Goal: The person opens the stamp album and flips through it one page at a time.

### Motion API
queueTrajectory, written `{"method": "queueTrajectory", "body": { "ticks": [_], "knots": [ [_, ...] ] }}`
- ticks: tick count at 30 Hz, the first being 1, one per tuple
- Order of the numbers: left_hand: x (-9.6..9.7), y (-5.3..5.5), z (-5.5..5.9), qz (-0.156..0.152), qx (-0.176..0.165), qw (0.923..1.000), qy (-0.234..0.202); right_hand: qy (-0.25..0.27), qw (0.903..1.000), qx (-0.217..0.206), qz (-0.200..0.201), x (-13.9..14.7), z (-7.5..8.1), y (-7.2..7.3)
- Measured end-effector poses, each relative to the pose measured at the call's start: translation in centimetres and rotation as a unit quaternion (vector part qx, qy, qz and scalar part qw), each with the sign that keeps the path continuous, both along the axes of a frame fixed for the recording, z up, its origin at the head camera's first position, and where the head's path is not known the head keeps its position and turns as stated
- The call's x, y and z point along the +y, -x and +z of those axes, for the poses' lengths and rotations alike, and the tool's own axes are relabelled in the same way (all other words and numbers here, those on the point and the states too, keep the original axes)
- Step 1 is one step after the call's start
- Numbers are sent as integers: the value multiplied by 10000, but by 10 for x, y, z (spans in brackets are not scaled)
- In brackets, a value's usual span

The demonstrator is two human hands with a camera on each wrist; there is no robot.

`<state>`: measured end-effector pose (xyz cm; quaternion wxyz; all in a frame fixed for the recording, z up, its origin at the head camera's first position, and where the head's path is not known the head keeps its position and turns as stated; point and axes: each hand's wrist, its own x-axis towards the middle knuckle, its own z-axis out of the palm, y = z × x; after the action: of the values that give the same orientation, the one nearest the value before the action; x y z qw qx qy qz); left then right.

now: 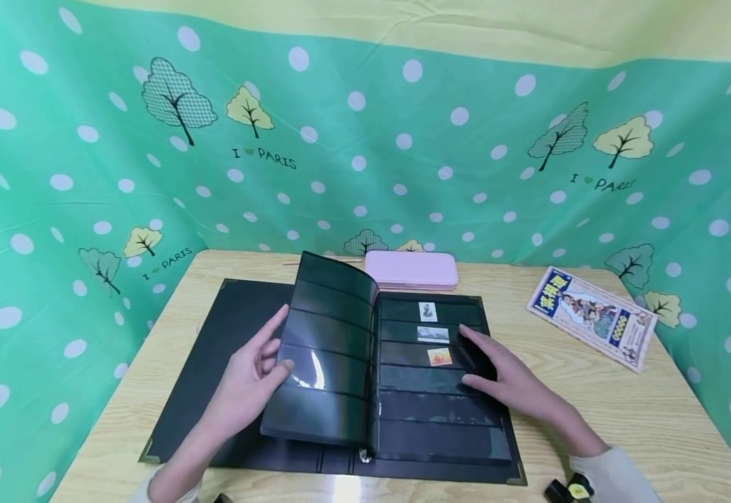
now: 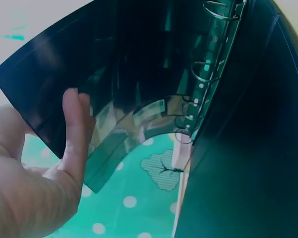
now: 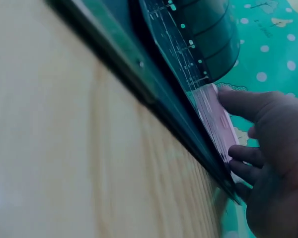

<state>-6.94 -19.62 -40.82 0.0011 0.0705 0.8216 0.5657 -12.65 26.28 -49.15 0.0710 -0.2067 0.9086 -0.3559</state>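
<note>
A black ring-bound stamp album (image 1: pixel 198 377) lies spread on the table. My left hand (image 1: pixel 246 388) pinches the outer edge of a raised black page (image 1: pixel 330 335), thumb on one face and fingers behind it. This page stands up and curves over the left cover. Metal rings (image 2: pixel 204 74) run along the spine in the left wrist view. On the right-hand page (image 1: pixel 440 405), stamps (image 1: pixel 433 335) sit in the upper strips. My right hand (image 1: pixel 512 374) is at that page's right edge, fingers extended and thumb apart, gripping nothing.
Behind the album is a pink case (image 1: pixel 411 270) with a thin pen-like stick (image 1: pixel 334 262) beside it. A printed comic-style packet (image 1: pixel 594 318) lies at the right. Small black objects (image 1: pixel 569 490) are near the right sleeve. A green dotted cloth (image 1: pixel 352 140) hangs around the table.
</note>
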Motion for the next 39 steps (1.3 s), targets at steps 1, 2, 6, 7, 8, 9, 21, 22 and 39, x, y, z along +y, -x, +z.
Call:
{"method": "queueTrajectory", "body": {
  "ticks": [1, 2, 6, 7, 8, 9, 21, 22, 39],
  "knots": [
    [-1, 1, 0, -47, -60, 10000, -51, -130, 9999, 27, 28, 0, -1, 1],
    [-2, 2, -1, -105, -109, 9998, -114, -238, 9997, 50, 66, 1, -2, 1],
    [-3, 6, 0, -248, -118, 9980, -567, -441, 9988, 128, 145, 2, -6, 2],
    [-2, 7, 1, -267, -73, 9975, -657, -454, 9988, 141, 143, 2, -6, 2],
    [-1, 8, 2, -310, -26, 9966, -761, -459, 9987, 147, 134, 2, -7, 2],
    [0, 9, 3, -335, 35, 9959, -843, -469, 9987, 145, 115, 2, -7, 2],
    [14, 14, 16, -144, 540, 9937, -973, -461, 9989, 22, -69, 0, -8, 4],
    [13, 15, 17, -119, 521, 9931, -1040, -446, 9990, 7, -75, 0, -8, 3],
    [-24, 5, 16, 259, 660, 9962, -501, -448, 9989, -73, -143, 1, -8, 3]
  ]
}}
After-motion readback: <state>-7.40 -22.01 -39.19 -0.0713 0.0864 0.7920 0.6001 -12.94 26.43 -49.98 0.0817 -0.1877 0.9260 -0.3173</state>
